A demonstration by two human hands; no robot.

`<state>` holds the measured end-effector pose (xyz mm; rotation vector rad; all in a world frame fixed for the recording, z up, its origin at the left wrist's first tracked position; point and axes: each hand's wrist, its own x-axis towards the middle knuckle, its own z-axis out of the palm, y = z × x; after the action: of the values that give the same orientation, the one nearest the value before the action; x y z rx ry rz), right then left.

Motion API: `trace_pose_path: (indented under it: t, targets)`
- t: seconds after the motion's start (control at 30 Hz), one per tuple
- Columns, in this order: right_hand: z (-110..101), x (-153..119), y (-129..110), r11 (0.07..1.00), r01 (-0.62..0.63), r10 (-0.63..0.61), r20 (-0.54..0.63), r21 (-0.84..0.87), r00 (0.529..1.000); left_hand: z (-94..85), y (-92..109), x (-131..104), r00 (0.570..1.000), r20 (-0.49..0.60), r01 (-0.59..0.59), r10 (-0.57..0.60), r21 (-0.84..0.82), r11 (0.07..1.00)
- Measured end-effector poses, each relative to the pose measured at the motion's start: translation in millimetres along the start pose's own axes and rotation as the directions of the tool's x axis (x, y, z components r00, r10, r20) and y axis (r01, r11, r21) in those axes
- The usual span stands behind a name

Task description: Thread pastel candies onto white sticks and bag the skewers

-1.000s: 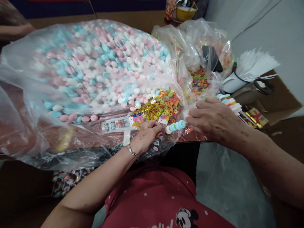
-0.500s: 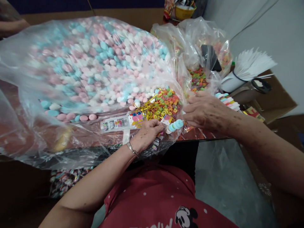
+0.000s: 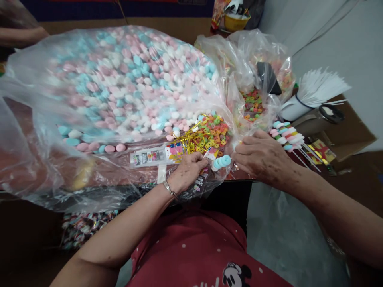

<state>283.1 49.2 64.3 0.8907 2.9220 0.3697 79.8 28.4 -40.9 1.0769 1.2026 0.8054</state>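
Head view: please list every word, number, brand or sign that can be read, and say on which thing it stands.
No text reads clearly.
Printed strip in front of the left hand: coloured print, too blurred.
Label under the left hand: dark characters, too small.
Red shirt: cartoon mouse picture and cut-off white letters, not readable.
Gold-red packet: pattern only.

Candy skewer (image 3: 220,162) between hands (table edge)

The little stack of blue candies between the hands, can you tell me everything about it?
The candy stack is a short row of flat round discs, pale blue and white, chalky-looking, packed face to face. It lies tilted between the left hand and the right hand, whose fingertips meet it, above the crinkly clear plastic bag. Whether a stick runs through it is hidden.
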Motion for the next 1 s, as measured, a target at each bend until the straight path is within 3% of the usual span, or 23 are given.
trace_pose_path:
  t: [0.13, 0.4, 0.63, 0.8, 1.0]
  targets:
    - [9.1, -5.8, 4.2, 0.998, 0.042, -0.044, -0.032, -0.039, 0.999, -0.5, -1.5, 2.1, 1.0, 0.01, -0.004, 0.004, 0.007, 1.0]
    - [21.5, -15.6, 5.5, 1.0, -0.016, 0.012, -0.145, -0.026, 0.989, 0.1, 1.8, 1.6, 1.0, 0.022, 0.017, -0.017, -0.031, 0.999]
    - [37.8, -41.7, 2.4, 0.988, -0.126, 0.146, -0.276, 0.089, 0.95, -2.3, 7.3, -3.5, 0.999, 0.012, 0.053, -0.052, -0.125, 0.991]
    - [41.4, -68.3, 8.7, 0.951, -0.18, 0.253, -0.294, 0.252, 0.922, -19.4, 15.7, -19.5, 0.995, 0.052, -0.08, 0.084, -0.059, 0.995]
    - [19.4, -79.1, 14.7, 0.895, -0.199, 0.356, -0.371, 0.399, 0.857, -39.6, 17.4, -33.4, 0.971, 0.084, -0.235, 0.224, 0.158, 0.959]
